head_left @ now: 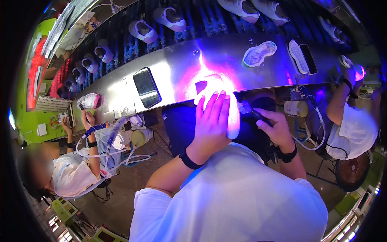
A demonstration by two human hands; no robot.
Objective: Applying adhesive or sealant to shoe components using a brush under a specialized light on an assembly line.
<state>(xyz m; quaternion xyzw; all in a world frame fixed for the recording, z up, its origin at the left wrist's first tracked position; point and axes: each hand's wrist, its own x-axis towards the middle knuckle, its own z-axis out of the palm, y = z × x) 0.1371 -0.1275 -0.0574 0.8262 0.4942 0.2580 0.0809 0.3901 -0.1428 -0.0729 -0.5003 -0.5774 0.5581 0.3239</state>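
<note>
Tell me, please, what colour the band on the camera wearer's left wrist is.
The wristband is black; the head view shows it best.

Lettering is legible on one object: a pale box [53, 103] at the far left, whose long side bears dark printed capitals repeated in rows. Any print on the white sheets [59, 29] at upper left is too small to read.

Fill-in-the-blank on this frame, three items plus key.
1. The right hand holds a ____.
2. The left hand rests on a brightly lit shoe part; its wristband is ____ in color.
3. Lined up beyond the metal workbench are several pale ____.

Missing words: brush; black; shoes.
</note>
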